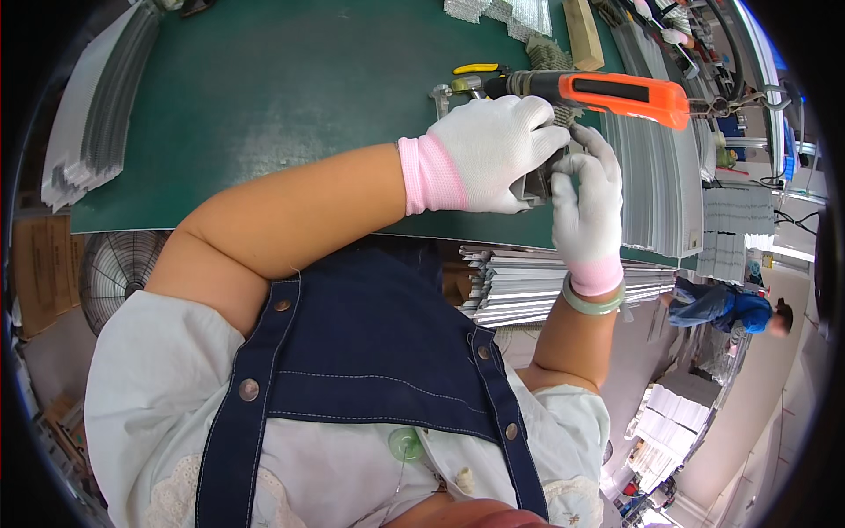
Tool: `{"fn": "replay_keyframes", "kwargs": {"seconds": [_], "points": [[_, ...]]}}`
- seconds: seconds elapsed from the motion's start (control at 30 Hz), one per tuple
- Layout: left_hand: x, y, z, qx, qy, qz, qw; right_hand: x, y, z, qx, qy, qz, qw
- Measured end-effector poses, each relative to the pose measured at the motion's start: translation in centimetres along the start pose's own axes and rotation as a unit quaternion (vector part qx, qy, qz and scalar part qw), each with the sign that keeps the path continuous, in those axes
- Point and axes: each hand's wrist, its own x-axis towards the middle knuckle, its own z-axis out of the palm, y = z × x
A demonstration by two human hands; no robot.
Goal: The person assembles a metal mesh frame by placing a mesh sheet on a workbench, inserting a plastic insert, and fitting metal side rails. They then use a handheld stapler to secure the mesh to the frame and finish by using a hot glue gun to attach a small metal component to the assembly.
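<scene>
My left hand (pixel 493 151), in a white knit glove with a pink cuff, is closed around a short grey metal profile piece (pixel 532 187) near the table's front edge. My right hand (pixel 585 204), gloved the same way, meets its right end. The right fingers are curled together, and what they pinch is hidden. Just beyond both hands an orange and black power screwdriver (pixel 623 99) lies sideways, its black nose pointing left. Behind the left hand are a small hammer-like tool (pixel 468 85) and a yellow-handled tool (pixel 476 68), both partly covered.
The green tabletop (pixel 264 97) carries stacked metal strips (pixel 97 106) at far left and long profiles (pixel 656 176) at right. A wooden block (pixel 583 35) and small metal parts (pixel 549 55) lie at the back. Below are more profiles (pixel 519 286) and a fan (pixel 119 268). A person (pixel 726 306) stands far right.
</scene>
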Motion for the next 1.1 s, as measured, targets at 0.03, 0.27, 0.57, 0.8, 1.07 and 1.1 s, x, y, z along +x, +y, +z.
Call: {"fn": "replay_keyframes", "kwargs": {"seconds": [0.03, 0.27, 0.57, 0.8, 1.07, 1.1], "points": [[0.0, 0.0, -0.1, 0.002, -0.003, -0.002, 1.000, 0.0, 0.0, 0.3, 0.025, 0.001, 0.005, 1.000], [-0.1, -0.1, -0.1, -0.001, -0.006, 0.002, 1.000, -0.6, 0.0, -0.1, 0.021, -0.027, -0.003, 0.999], [-0.1, -0.1, -0.1, -0.008, -0.007, -0.005, 1.000, -1.1, -0.5, -0.2, 0.058, -0.006, 0.049, 0.997], [-0.1, 0.0, -0.2, -0.001, 0.001, 0.004, 1.000, 0.4, 0.3, -0.9, 0.269, -0.114, 0.186, 0.938], [-0.4, 0.0, -0.5, -0.002, 0.010, 0.003, 1.000, -0.2, 0.2, -0.4, 0.202, -0.062, 0.101, 0.972], [-0.5, 0.0, -0.5, -0.004, 0.009, 0.003, 1.000, -0.5, 0.5, -0.5, 0.194, -0.054, 0.079, 0.976]]}}
